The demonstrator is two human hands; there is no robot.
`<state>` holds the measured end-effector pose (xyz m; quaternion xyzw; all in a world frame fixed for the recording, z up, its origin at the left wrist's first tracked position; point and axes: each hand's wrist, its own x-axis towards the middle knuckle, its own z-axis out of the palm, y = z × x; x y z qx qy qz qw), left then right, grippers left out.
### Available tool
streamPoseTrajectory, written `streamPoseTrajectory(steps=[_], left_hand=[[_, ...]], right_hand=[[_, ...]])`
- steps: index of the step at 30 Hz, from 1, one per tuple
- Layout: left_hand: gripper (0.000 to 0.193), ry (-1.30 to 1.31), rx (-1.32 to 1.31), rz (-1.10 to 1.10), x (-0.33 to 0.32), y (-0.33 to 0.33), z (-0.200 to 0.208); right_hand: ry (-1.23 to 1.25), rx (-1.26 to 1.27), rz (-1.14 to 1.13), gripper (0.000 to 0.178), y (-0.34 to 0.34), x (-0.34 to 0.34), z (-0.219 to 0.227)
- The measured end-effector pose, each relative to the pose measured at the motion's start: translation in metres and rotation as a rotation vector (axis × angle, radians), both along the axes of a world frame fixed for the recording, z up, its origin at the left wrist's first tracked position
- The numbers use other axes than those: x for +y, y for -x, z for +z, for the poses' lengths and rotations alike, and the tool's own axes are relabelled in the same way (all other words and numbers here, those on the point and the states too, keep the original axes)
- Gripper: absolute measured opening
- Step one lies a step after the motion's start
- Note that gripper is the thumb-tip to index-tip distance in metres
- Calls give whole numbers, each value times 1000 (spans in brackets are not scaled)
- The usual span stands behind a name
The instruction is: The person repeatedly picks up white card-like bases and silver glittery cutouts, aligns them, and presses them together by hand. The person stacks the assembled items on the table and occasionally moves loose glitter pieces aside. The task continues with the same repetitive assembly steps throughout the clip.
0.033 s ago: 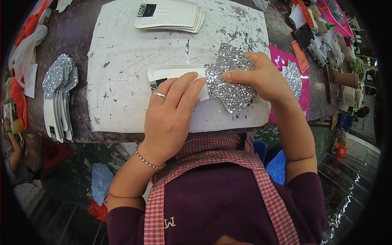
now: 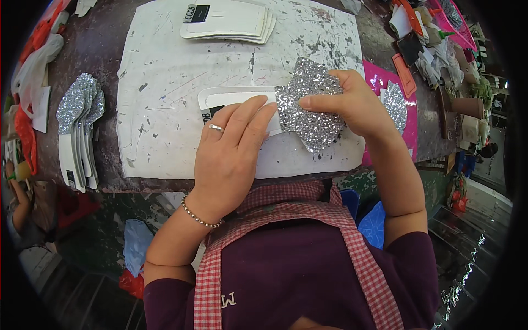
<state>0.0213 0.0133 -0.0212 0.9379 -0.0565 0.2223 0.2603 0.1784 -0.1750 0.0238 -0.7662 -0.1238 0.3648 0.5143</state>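
Observation:
A white insole-shaped piece (image 2: pixel 242 94) with a black label lies across the white sheet (image 2: pixel 165 148) on the table. My left hand (image 2: pixel 228 148) rests on it with the fingers stretched out flat, covering much of its near half. At its right end is a silver glitter piece (image 2: pixel 311 104) with a wide, angular outline. The right hand (image 2: pixel 349 107) pinches the glitter piece, thumb on top and fingers partly hidden at its far edge. Where the two pieces meet, the glitter one overlaps or joins the white one; I cannot tell which.
Several white pieces (image 2: pixel 231 25) form a stack at the sheet's far side. At left, several glitter-topped white pieces (image 2: pixel 81 129) lie fanned. A pink mat (image 2: pixel 404 132) with another glitter piece (image 2: pixel 394 107) lies right of my right hand. Tools and scraps crowd the far right.

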Motion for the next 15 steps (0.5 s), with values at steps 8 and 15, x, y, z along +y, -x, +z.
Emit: streamPoseTrajectory(steps=[8,15], left_hand=[[50,-334,147,-169,2,-3,19],[56,-400,157,-133,-5,-3,22]], right_hand=[[52,-110,35,34,3,1,2],[119,-315,26,39,11,2,-2]])
